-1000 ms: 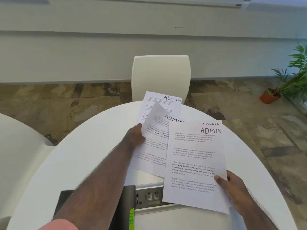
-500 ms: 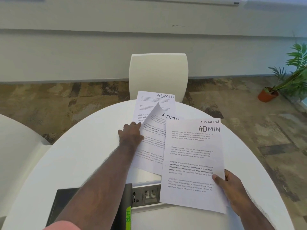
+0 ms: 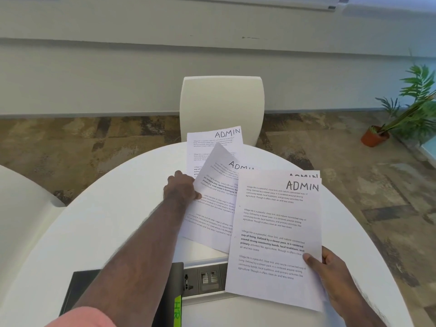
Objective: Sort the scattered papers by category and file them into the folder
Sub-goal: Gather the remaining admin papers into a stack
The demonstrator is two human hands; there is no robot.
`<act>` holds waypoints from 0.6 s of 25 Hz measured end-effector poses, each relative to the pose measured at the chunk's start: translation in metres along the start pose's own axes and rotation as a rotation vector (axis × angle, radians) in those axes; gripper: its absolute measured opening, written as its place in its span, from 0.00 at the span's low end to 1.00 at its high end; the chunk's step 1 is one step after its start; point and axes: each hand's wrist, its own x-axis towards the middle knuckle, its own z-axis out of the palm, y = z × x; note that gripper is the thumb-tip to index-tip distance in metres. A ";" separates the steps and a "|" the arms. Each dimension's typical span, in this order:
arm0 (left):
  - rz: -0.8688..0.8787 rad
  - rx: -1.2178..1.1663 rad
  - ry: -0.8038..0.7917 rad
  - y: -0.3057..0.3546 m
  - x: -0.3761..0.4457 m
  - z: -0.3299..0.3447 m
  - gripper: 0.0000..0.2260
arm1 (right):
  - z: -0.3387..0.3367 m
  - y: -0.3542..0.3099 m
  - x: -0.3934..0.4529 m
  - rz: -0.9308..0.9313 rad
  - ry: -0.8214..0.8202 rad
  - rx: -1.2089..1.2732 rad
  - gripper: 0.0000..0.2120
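Note:
My right hand (image 3: 330, 270) pinches the lower right edge of a small stack of white sheets marked ADMIN (image 3: 276, 232), held above the white round table (image 3: 94, 232). My left hand (image 3: 180, 188) grips the left edge of another ADMIN sheet (image 3: 217, 204), which curls up off the table. A further ADMIN sheet (image 3: 212, 145) lies flat at the table's far edge, partly under the curled one. The dark folder (image 3: 77, 289) with a green HR tab (image 3: 177, 310) lies at the near edge, mostly hidden by my left arm.
A socket panel (image 3: 207, 278) is set into the table beside the folder. A white chair (image 3: 221, 107) stands behind the table, and another white chair (image 3: 21, 208) is at the left. A potted plant (image 3: 375, 135) sits on the floor at the right.
My left hand has closed on the middle sheet's edge and lifted it a little more. The right hand's stack has stayed about where it was.

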 end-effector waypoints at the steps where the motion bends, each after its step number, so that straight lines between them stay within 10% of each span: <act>1: -0.033 -0.086 0.001 0.001 -0.002 0.002 0.17 | 0.002 -0.001 -0.002 -0.001 -0.009 0.004 0.10; 15: -0.044 -0.890 0.056 -0.003 -0.095 -0.021 0.06 | -0.034 -0.027 -0.076 0.104 -0.009 0.160 0.10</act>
